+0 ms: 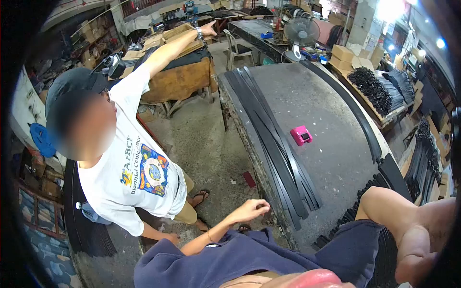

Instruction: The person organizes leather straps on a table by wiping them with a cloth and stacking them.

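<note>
My left hand [254, 210] hovers beside the near left edge of a grey worktable [331, 163], its fingers curled in loosely with nothing visible in them. A thin bracelet circles that wrist. Closest to it is a bundle of long black strips [273, 139] lying lengthwise on the table. My right arm bends up close to the camera, and my right hand [415, 254] is partly cut off and distorted at the lower right, so its fingers cannot be made out. A small pink device [301, 135] with a dark window rests on the tabletop.
At left, a person in a white T-shirt [149, 168] stretches an arm toward the back. Another black strip [343, 98] follows the table's right edge. A fan [301, 32], plastic chair [237, 50], cardboard boxes [342, 54] and heaps of black strips [370, 89] stand farther off.
</note>
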Demonstrator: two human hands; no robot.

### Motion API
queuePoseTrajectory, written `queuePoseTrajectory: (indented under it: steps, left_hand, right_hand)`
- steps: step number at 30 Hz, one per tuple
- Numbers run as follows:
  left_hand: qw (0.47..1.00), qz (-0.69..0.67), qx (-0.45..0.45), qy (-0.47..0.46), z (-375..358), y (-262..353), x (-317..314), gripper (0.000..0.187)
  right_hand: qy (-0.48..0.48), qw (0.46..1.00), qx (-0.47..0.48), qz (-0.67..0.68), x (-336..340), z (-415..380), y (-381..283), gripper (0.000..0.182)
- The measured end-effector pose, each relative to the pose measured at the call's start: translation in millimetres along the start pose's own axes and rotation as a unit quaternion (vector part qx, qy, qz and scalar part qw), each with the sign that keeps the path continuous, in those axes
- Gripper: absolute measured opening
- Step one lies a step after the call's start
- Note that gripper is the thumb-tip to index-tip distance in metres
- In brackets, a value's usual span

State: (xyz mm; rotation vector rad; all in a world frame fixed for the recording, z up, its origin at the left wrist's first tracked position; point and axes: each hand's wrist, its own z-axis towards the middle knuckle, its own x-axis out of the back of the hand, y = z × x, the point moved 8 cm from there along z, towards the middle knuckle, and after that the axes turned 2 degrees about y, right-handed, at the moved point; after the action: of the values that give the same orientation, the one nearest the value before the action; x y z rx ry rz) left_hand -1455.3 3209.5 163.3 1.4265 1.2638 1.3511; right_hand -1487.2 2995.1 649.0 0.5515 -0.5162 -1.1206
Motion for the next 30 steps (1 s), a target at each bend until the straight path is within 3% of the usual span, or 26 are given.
queuePoseTrajectory:
  steps: [3,5,6,8,9,10,11,12,14,30]
  left_hand:
    - [0.989,0.005,-0.074,0.127,-11.1,93.2,65.5,0.014]
    - [0.944,0.036,-0.21,0.251,-47.7,199.2,119.4,0.009]
    - [0.906,0.021,-0.283,0.316,-77.4,241.2,142.1,0.007]
    - [0.736,0.101,-0.514,0.43,-146.1,317.2,161.6,0.015]
    - [0.731,0.103,-0.517,0.433,-152.2,346.2,165.1,0.015]
    - [0.529,0.023,-0.656,0.537,-200.6,369.6,170.1,0.013]
    - [0.28,-0.061,-0.748,0.599,-241.3,369.2,164.3,0.018]
    - [0.348,0.084,-0.81,0.465,-252.6,403.8,157.7,0.018]
    - [0.382,0.189,-0.814,0.394,-255.3,416.5,160.0,0.019]
    - [0.362,0.285,-0.798,0.388,-229.2,383.3,273.4,0.023]
  right_hand:
    - [0.008,1.0,0.002,0.008,-7.5,-7.5,2.6,0.029]
    - [0.014,1.0,0.0,0.014,-12.5,-11.6,9.1,0.029]
    - [0.016,1.0,-0.003,0.015,-16.9,-14.1,14.2,0.029]
    - [0.018,1.0,-0.005,0.021,-25.5,-18.6,28.1,0.029]
    - [0.02,1.0,-0.004,0.019,-31.0,-22.0,32.6,0.029]
    - [0.019,1.0,-0.002,0.021,-37.2,-25.8,37.5,0.029]
    - [0.019,1.0,0.006,0.022,-43.9,-28.3,39.8,0.029]
    - [0.017,0.999,0.016,0.022,-50.9,-30.3,39.4,0.029]
    - [0.016,0.999,0.026,0.018,-64.0,-36.2,38.8,0.029]
    - [0.039,0.999,-0.009,0.024,-188.5,-101.8,97.9,0.029]
